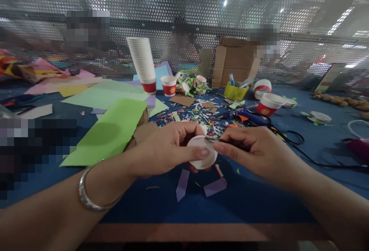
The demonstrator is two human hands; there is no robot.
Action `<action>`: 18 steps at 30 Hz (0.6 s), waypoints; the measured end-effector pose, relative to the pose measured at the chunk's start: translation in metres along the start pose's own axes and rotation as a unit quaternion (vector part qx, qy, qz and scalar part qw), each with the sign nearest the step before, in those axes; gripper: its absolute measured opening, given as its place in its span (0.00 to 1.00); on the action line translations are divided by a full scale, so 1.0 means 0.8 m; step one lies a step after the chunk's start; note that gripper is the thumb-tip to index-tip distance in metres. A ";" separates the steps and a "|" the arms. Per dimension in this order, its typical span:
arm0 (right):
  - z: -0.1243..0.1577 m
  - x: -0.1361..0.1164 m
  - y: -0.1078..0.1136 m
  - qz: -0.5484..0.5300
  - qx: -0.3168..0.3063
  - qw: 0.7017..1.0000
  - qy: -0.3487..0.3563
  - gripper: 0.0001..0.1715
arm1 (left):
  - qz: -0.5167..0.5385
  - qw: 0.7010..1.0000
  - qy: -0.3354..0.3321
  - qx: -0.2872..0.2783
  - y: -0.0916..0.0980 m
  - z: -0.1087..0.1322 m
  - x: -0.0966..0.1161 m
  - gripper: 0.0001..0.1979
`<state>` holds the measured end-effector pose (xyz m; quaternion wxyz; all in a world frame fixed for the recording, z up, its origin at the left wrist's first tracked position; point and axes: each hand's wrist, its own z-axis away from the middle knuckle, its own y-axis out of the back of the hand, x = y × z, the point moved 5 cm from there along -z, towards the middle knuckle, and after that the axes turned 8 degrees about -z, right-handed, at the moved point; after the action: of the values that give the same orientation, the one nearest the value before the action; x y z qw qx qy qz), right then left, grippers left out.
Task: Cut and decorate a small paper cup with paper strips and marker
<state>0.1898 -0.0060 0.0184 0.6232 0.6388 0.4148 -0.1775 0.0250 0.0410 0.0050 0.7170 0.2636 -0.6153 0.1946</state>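
My left hand (170, 147) was clamped on a paper cup (201, 157), thumb across its round white face and fingers curled behind. I held it on its side, just above the table (259, 201), so that flat face looked up at me and its edge lay open to my other hand. My right hand (250, 153) pinched a slim dark tool (230, 143), its tip touching the cup's upper edge; what kind of tool it was I cannot tell. The two hands nearly met at the thumbs, which I judge steadied the tip.

Purple paper strips (215, 187) lay just below the cup. A black cord (291, 143) ran off beyond my right hand. Past my knuckles was a litter of paper scraps (201, 114). A green sheet (112, 132) lay beside my left wrist, out of the way.
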 end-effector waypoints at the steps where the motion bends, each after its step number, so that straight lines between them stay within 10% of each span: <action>1: -0.001 0.001 0.001 -0.013 -0.008 1.000 -0.010 0.26 | 0.015 1.000 0.010 -0.001 0.000 0.000 -0.001 0.14; 18: -0.011 0.009 -0.003 -0.182 0.004 0.981 -0.063 0.14 | 0.064 0.996 0.066 -0.012 -0.011 -0.002 -0.014 0.08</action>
<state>0.1894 0.0044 0.0132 0.6028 0.5431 0.4829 -0.3295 0.0300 0.0354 -0.0077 0.7451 0.2021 -0.5846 0.2494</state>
